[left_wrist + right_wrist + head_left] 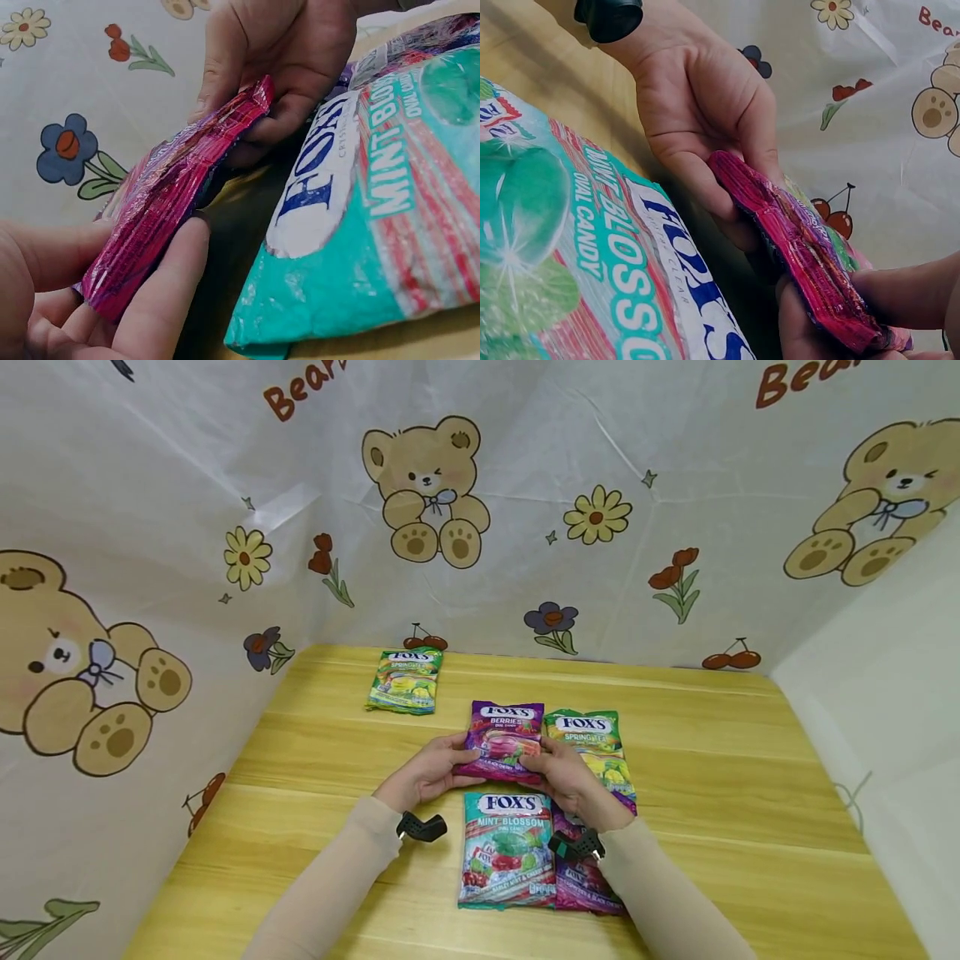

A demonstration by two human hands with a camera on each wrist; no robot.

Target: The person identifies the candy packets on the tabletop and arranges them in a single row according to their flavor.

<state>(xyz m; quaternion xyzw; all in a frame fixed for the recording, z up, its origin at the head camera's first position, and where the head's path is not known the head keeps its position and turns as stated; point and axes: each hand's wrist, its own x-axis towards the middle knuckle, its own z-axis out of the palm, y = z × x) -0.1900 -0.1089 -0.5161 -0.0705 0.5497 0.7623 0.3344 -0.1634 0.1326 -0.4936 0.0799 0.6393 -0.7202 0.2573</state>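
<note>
Gripping is done from both sides: the purple berries packet [504, 735] is pinched at opposite edges by the left hand [431, 770] and the right hand [572, 777], thumbs above, fingers beneath, probably so sagging is prevented. It is held just beyond the mint blossom packet [506, 852], left of a spring tea packet [583, 727]; whether its far edge is supported by the table [712, 760] cannot be told.
</note>
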